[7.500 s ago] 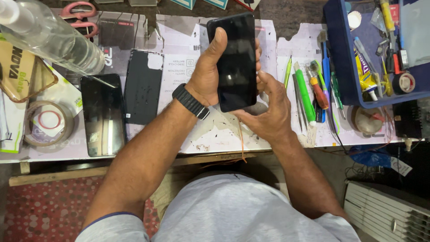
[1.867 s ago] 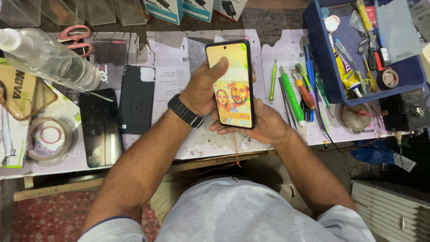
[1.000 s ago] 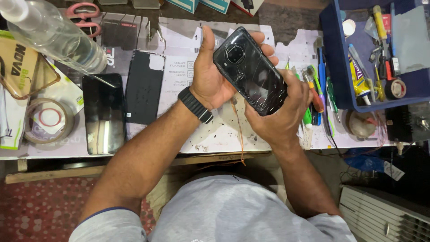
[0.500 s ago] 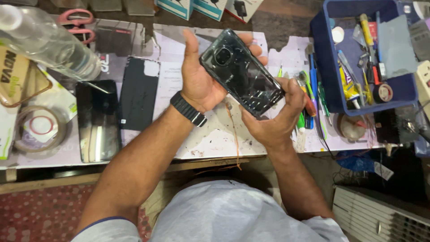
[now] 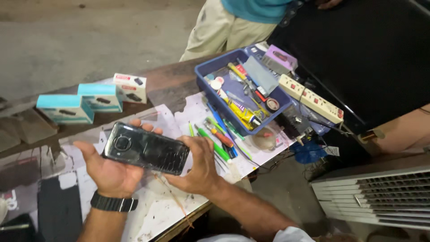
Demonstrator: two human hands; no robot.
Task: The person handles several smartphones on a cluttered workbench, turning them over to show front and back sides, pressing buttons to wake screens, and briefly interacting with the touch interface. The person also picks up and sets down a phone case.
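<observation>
A worn wooden workbench (image 5: 170,85) stands on a bare grey concrete floor (image 5: 89,36). Paper sheets (image 5: 152,210) cover its top. A white louvred unit (image 5: 380,197) sits low at right, beside a large black panel (image 5: 380,58). Lighting is dim and even.

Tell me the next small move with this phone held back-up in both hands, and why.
Probably look over the back before anything else. The phone lies back-up, held above the bench between the left hand and right hand, and cracks show across its dark back near the right hand's grip. Tilting it slightly toward the light should show how far they run.
</observation>
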